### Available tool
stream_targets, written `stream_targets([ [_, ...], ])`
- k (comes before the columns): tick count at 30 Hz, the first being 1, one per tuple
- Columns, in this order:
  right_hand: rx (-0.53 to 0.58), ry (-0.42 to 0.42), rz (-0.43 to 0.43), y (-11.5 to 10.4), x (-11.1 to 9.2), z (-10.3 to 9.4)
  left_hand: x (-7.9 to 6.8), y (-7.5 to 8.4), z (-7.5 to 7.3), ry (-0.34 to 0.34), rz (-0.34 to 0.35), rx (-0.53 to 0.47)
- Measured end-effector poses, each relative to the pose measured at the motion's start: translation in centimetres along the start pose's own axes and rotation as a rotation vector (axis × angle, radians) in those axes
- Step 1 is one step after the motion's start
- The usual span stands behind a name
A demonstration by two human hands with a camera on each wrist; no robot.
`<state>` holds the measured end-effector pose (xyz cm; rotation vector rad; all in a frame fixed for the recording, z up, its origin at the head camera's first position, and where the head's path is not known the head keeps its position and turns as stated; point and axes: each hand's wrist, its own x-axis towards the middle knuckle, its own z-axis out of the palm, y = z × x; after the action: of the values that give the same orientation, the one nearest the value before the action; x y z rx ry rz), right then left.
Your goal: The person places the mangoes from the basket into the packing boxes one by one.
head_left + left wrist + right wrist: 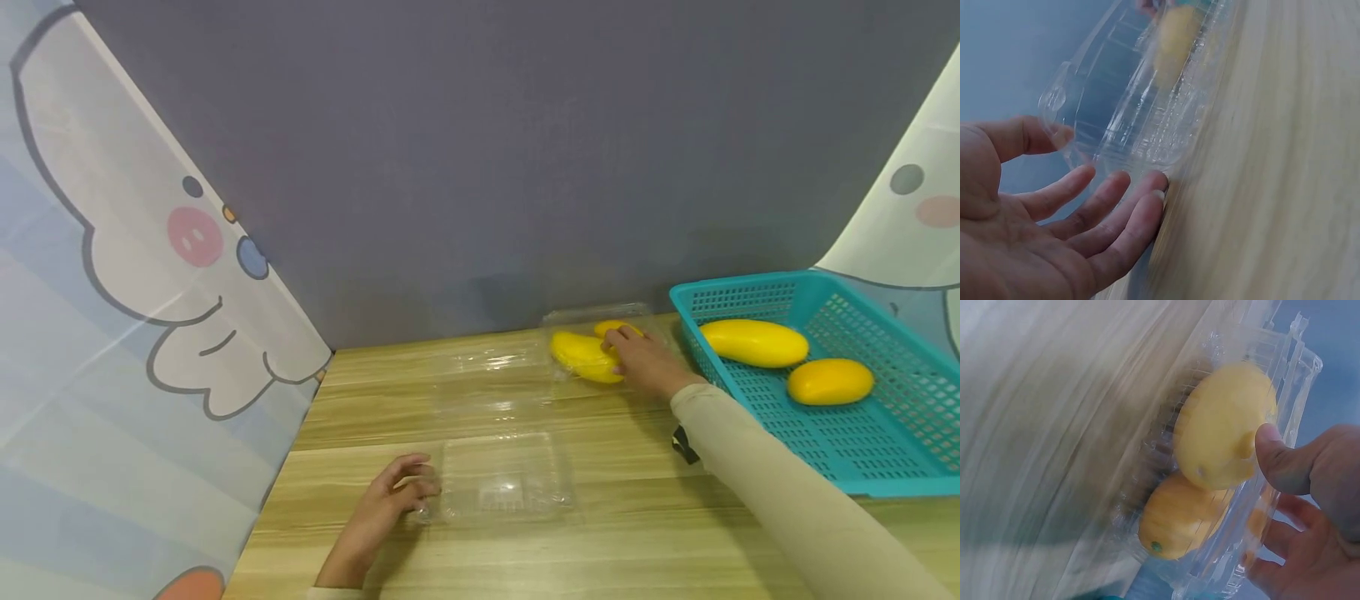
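Note:
At the back, a clear plastic box (558, 318) has two yellow mango-like fruits in it. My right hand (645, 362) is over this box from the right, thumb at the larger fruit (1225, 425). Its other fingers lie by the rim, and the smaller fruit (1179, 515) sits beside the larger one. Closer to me lies a second clear plastic box (506, 479) with its lid (491, 375) folded back. My left hand (393, 496) rests by its left edge, fingers loosely bent, thumb (1060, 137) at the plastic rim.
A turquoise basket (900, 483) stands on the right, holding a long yellow fruit (753, 343) and a shorter one (831, 382). A grey wall (487, 167) closes off the back of the wooden table (360, 400). A small black object (684, 446) shows under the right sleeve.

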<state>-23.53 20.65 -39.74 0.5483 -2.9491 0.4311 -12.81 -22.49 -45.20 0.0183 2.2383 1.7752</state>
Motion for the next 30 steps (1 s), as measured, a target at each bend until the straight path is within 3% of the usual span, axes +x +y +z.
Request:
stream_targets([
  [5, 0.016, -0.026, 0.009, 0.2, 0.5, -0.3, -0.3, 0.2, 0.2, -0.056, -0.004, -0.006],
  [13, 0.058, -0.044, 0.025, 0.5, 0.7, -0.7, -0.6, 0.4, 0.2, -0.2, 0.044, -0.041],
  [24, 0.054, -0.062, -0.014, 0.7, 0.4, -0.8, -0.7, 0.0, 0.5, -0.205, 0.075, -0.035],
  [30, 0.109, -0.07, -0.03, 1.1, 0.0, -1.1, -1.0, -0.1, 0.5, -0.191, 0.051, -0.009],
])
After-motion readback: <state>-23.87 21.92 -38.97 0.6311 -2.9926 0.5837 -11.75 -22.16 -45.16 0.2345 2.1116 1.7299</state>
